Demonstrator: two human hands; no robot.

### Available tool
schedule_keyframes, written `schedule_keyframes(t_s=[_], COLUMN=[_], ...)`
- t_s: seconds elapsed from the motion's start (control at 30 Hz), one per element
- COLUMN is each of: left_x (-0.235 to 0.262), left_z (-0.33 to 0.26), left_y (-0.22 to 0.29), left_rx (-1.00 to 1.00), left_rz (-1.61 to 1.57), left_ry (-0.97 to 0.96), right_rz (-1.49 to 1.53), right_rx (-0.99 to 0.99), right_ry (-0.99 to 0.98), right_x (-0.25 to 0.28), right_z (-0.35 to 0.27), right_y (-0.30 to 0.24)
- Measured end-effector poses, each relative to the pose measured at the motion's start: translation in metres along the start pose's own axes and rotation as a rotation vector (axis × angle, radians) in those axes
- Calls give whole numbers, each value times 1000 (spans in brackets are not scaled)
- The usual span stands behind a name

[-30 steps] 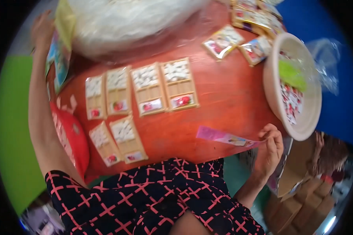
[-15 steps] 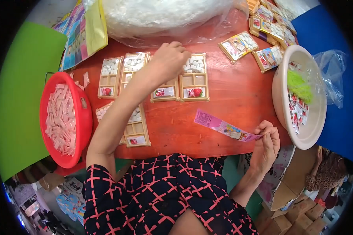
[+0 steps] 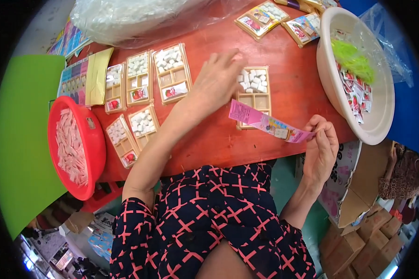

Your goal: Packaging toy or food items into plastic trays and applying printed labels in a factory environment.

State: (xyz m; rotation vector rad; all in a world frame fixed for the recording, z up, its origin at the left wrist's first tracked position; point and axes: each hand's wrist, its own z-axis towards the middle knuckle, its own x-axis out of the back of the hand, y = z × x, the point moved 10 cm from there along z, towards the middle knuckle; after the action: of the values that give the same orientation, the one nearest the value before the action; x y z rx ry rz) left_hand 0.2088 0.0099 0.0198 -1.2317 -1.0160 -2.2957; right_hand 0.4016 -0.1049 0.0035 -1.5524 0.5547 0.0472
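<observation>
Head view, pink paper strip (image 3: 265, 123) pinched at its end by right hand (image 3: 322, 149) fingers beyond desk (image 3: 293, 88) front edge, left hand (image 3: 219, 81) fingers spread loosely over compartment tray (image 3: 253, 95), white basin (image 3: 381, 116) overhanging right edge.

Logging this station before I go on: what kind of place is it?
Probably a small hand-packing workshop. Rows of compartment trays with white pieces cover the red table, a red basin holds pink sachets, and cardboard boxes sit on the floor.
</observation>
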Motion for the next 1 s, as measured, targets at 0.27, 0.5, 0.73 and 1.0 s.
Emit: schedule_keyframes(t_s=[0.27, 0.5, 0.73, 1.0], left_x=[-6, -34, -34, -29], left_z=[-60, -87, -76, -63], left_y=[-22, 4, -23, -33], left_rx=[520, 762, 837, 785], left_rz=[-945, -1075, -929, -587], left_ry=[-99, -31, 117, 129], right_rz=[12, -62, -647, -1244], right_rx=[-50, -161, -36, -12], right_ry=[1, 5, 78, 112], right_x=[-1, -5, -5, -23], right_z=[-6, -17, 21, 50], right_y=[13, 31, 36, 30])
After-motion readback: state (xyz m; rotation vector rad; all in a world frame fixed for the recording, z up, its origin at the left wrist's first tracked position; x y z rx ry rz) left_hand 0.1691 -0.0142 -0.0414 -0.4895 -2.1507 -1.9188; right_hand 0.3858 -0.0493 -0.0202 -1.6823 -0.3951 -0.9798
